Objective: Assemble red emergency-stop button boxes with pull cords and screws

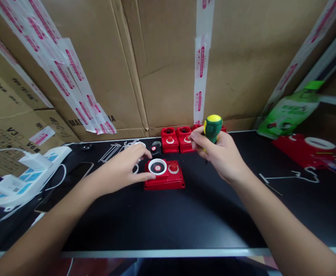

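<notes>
A red plastic box (164,177) with a white ring and a red button on top lies on the black table (168,218). My left hand (124,165) rests against its left side, thumb and fingers touching it. My right hand (218,152) is closed around a screwdriver with a green and yellow handle (213,127), held upright to the right of the box and above the table. The screwdriver's shaft is mostly hidden behind my fingers.
Three more red boxes (177,138) stand in a row at the table's back edge. Metal wire pieces (112,150) lie at back left, others (289,178) at right. A white power strip (31,172) and phone (67,183) sit left; a green packet (290,112) and red parts (306,150) right. Cardboard walls behind.
</notes>
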Available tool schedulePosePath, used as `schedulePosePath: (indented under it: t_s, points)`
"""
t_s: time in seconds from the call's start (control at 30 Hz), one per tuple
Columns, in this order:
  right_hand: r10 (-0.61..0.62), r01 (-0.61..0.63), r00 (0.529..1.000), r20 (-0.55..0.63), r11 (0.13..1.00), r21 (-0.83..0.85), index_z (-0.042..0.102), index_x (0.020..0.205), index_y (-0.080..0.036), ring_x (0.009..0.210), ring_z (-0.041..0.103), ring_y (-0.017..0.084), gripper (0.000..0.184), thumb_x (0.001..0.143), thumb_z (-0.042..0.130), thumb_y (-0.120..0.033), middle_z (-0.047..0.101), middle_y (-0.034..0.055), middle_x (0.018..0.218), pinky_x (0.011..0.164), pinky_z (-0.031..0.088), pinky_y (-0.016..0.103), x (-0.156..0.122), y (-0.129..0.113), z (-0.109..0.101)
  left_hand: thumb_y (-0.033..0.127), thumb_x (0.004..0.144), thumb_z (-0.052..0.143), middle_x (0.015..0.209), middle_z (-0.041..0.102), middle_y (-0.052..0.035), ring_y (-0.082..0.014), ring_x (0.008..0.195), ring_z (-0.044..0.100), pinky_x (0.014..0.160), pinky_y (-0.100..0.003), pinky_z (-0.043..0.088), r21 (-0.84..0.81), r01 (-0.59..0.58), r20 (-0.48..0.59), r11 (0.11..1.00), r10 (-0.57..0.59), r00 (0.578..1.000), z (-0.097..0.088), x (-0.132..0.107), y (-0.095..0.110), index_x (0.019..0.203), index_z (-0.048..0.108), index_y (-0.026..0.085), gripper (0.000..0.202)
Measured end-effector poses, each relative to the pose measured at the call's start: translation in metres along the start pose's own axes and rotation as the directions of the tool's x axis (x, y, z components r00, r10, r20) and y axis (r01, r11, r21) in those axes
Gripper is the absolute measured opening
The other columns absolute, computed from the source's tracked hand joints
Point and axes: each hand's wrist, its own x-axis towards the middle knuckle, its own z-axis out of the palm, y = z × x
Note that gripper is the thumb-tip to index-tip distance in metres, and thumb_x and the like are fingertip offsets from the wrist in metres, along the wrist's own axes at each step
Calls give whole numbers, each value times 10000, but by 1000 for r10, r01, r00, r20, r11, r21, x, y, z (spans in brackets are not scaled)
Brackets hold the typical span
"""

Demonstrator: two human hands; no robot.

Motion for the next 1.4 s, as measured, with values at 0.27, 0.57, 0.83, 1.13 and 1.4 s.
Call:
schedulePosePath:
  t_s: [0.27,0.57,0.83,1.13,1.4]
  points:
    - [-162,203,979,122,769,-606,527,775,-219,664,528,164,324,1024,599,-414,612,-7,723,648,369,308,-2,7,0,512,870,853,1500,534,-104,-333,1383,552,1178,-524,468,-234,-8,-81,972,-11,997,50,-11,-15,1473,459,298,751]
    - [-45,168,982,184,655,-737,582,865,-214,764,625,220,146,996,620,-267,705,45,848,698,399,318,2,15,1,507,890,826,1467,573,-94,-318,1310,617,1116,-493,538,-306,20,-9,952,-24,1000,50,-14,-24,1494,471,306,729]
    - [-32,300,919,393,702,-646,606,910,-209,850,630,203,117,1016,631,-252,707,43,954,760,427,298,-5,14,12,476,905,816,1407,628,-86,-303,1253,642,1070,-437,548,-292,-24,-45,956,11,999,48,-13,-20,1421,534,280,620]
    - [2,291,926,379,637,-714,636,955,-203,878,645,216,56,1007,629,-221,715,69,997,753,436,305,-7,15,11,513,911,817,1400,637,-84,-296,1239,650,1056,-424,551,-280,-33,-56,959,18,998,47,-13,-23,1408,535,274,620]
    - [11,218,960,279,593,-775,647,981,-205,890,691,245,104,1017,622,-299,752,89,1008,762,467,327,-6,14,11,524,914,809,1422,643,-95,-306,1266,655,1082,-436,553,-283,-59,-96,957,33,995,43,-14,-20,1405,543,264,616]
